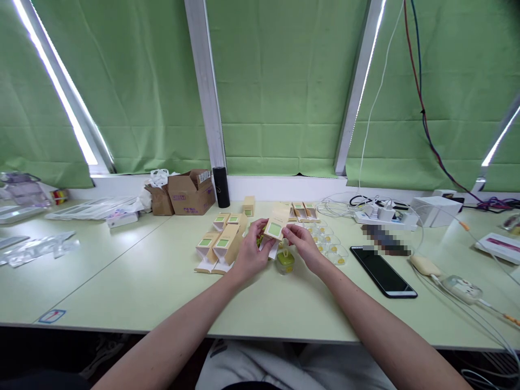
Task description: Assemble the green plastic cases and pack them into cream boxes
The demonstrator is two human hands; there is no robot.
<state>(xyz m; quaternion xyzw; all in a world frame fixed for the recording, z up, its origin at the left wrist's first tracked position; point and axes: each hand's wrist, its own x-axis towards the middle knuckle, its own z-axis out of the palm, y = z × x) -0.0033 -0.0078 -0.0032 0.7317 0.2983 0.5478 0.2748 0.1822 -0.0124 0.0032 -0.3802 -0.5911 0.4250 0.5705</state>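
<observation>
Both hands are working close together above the middle of the tabletop, gripping one small beige carton between them. The left hand is clasping its left side, while the right hand is pinching its right edge, and the carton is tilting, with its green window facing up. A bit of green is showing beside the left fingers, too hidden to identify. Just below the carton, a small clear jar with a green lid is standing on the tabletop. To the left, a group of open cartons is resting with white flaps showing, and more cartons are lining up behind the hands. A clear tray with yellow spots is lying just beyond the right hand, and a black phone is lying farther right. Toward the back, a brown cardboard box is sitting beside a black cylinder.
</observation>
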